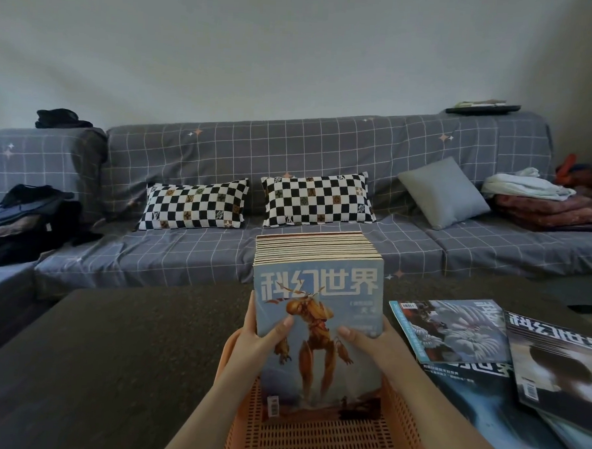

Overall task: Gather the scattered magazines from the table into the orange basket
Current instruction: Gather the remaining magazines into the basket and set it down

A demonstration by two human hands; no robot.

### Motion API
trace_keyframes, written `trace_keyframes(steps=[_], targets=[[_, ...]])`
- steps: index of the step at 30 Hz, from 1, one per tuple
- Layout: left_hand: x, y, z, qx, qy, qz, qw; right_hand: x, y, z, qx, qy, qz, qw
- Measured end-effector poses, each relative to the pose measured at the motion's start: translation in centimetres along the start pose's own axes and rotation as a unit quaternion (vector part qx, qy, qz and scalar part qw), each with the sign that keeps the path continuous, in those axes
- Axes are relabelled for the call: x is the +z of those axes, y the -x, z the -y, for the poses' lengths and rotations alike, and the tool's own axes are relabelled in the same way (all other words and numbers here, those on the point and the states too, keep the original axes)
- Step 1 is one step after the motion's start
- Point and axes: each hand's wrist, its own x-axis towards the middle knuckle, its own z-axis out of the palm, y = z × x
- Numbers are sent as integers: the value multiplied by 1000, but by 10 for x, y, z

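A thick stack of magazines (317, 314) stands on its bottom edge in the orange basket (328, 439), right between the two hands. The front cover is blue, with a big orange bug-like robot on it, and it faces the person. The tops of many more magazines show behind it, packed close together.

The left hand (261, 339) holds the left side of the stack. Its thumb lies across the front cover and its fingers curl around behind, out of sight. The right hand (367, 341) holds the right side the same way — thumb on the cover, fingers wrapped around the edge. Both hands grip the stack tight between them.

The basket sits on the dark table (108, 369), close to the person, and the stack's bottom edge is down inside it, near the far wall.

More magazines lie flat on the table to the right of the basket. One with a pale feathery picture (453, 330) rests on top of a dark blue one (494, 413), and one with a dark round shape (561, 368) lies just beside them — some overlap each other.

Behind the table is a grey checked sofa (291, 148) with two black-and-white pillows (254, 201).
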Motion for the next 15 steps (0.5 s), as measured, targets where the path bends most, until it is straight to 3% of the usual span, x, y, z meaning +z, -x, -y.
trace_keyframes(steps=[6, 10, 15], targets=[[-2, 24, -2, 4, -38, -8, 999, 1, 19, 7, -29, 51, -11, 998], [4, 52, -3, -8, -169, -99, 981, 3, 39, 6, -26, 99, -36, 994], [17, 86, 6, 49, -197, -219, 954, 1, 64, -6, -32, 95, -105, 989]])
